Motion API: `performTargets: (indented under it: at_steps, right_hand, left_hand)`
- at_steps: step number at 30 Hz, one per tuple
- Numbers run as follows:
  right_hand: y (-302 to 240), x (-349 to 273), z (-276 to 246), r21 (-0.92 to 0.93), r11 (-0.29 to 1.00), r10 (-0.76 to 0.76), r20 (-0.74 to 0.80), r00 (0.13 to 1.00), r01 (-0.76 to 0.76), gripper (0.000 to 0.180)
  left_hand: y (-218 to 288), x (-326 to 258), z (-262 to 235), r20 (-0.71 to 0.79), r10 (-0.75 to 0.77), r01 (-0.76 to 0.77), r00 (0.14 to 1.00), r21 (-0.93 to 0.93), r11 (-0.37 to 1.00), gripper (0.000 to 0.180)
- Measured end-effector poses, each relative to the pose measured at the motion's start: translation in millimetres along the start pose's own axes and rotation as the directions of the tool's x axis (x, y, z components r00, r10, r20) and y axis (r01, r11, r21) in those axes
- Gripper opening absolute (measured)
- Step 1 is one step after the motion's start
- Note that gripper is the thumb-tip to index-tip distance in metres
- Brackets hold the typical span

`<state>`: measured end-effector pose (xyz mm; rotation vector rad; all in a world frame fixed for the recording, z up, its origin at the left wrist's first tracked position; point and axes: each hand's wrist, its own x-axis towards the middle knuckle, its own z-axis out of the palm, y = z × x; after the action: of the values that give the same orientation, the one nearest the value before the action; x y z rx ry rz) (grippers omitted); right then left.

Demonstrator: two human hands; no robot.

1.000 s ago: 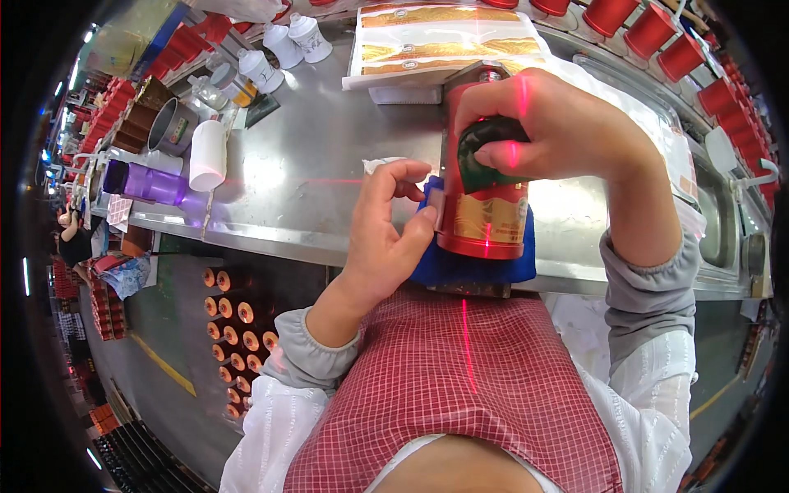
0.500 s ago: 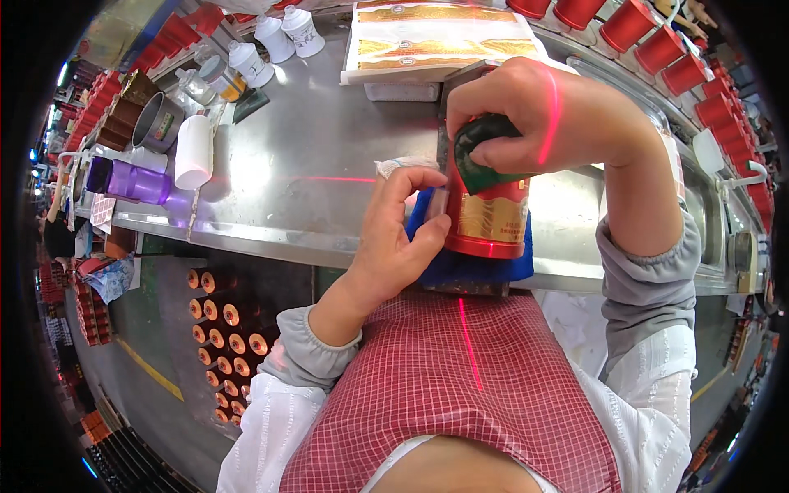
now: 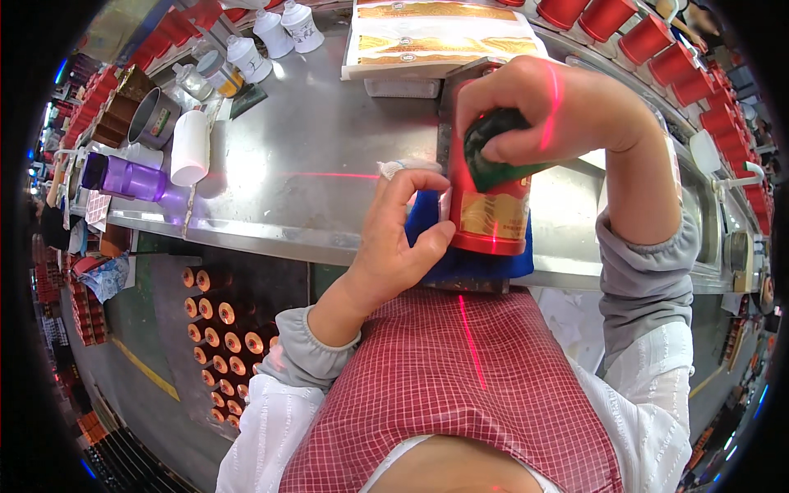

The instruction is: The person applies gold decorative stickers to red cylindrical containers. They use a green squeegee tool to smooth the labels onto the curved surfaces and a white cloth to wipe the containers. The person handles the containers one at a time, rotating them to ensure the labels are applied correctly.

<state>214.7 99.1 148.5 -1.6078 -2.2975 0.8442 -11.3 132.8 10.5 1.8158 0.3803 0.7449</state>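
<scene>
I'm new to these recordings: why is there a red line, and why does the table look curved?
Head view: a red laser line crosses the steel table, the red can and the right hand; the fisheye lens bends the table edge; overhead light glares off the steel.
</scene>
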Motion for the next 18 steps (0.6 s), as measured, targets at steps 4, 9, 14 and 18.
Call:
performTargets:
  at_steps: [4, 9, 14, 18]
  right_hand:
    - [3, -7, 8, 0.106, 0.993, -0.059, -0.014, 0.998, 0.06, 0.027]
    - [9, -47, 19, 0.168, 0.978, -0.063, -0.343, 0.937, 0.127, 0.031]
    - [6, -78, 77, 0.406, 0.898, 0.184, -0.699, 0.691, 0.171, 0.027]
    - [1, -87, 117, 0.324, 0.946, 0.257, -0.792, 0.554, 0.025, 0.026]
  left_hand:
    - [14, 7, 2, 0.074, 0.011, -0.018, 0.997, 0.098, 0.995, 0.043]
    - [23, 15, 10, 0.04, 0.187, -0.191, 0.982, 0.262, 0.946, 0.036]
    - [19, 18, 15, 0.02, 0.151, -0.149, 0.988, 0.323, 0.935, 0.02]
    - [19, 21, 11, 0.033, 0.126, -0.13, 0.991, 0.285, 0.95, 0.021]
